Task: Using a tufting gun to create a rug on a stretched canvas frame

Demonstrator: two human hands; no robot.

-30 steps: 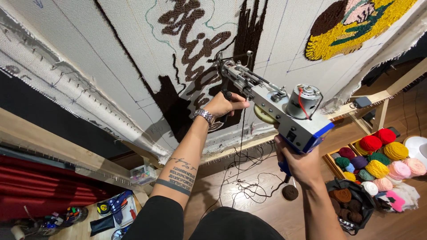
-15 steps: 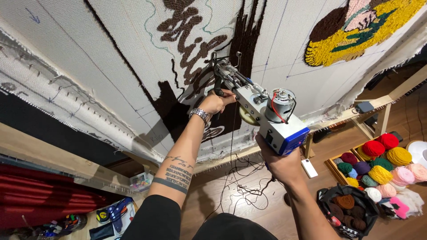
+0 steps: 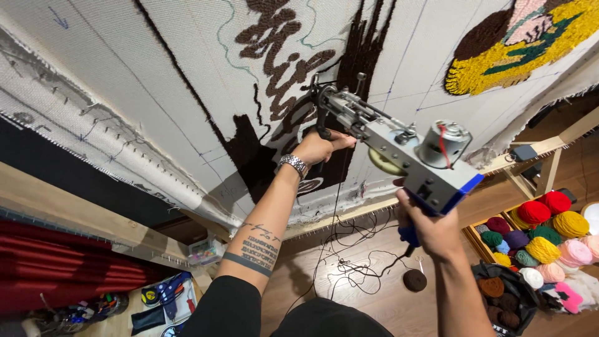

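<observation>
A grey and blue tufting gun (image 3: 399, 146) with a round silver motor points at the white backing cloth (image 3: 156, 81) stretched on a wooden frame. My left hand (image 3: 318, 147), with a metal watch on the wrist, grips the gun's black front handle close to the cloth. My right hand (image 3: 430, 228) holds the blue rear grip below the motor. The gun's tip sits at a dark brown tufted patch (image 3: 262, 156) under brown lettering. A yellow and brown tufted figure (image 3: 511, 50) is on the cloth at the upper right.
Several coloured yarn balls (image 3: 543, 234) fill a box on the wooden floor at right. A brown yarn ball (image 3: 414, 280) and loose black cord (image 3: 349, 262) lie on the floor below. Red fabric (image 3: 56, 274) and small tools are at the lower left.
The view has shifted, so the gun and both hands sit a little left and lower in view. Both hands keep their grip on the gun.
</observation>
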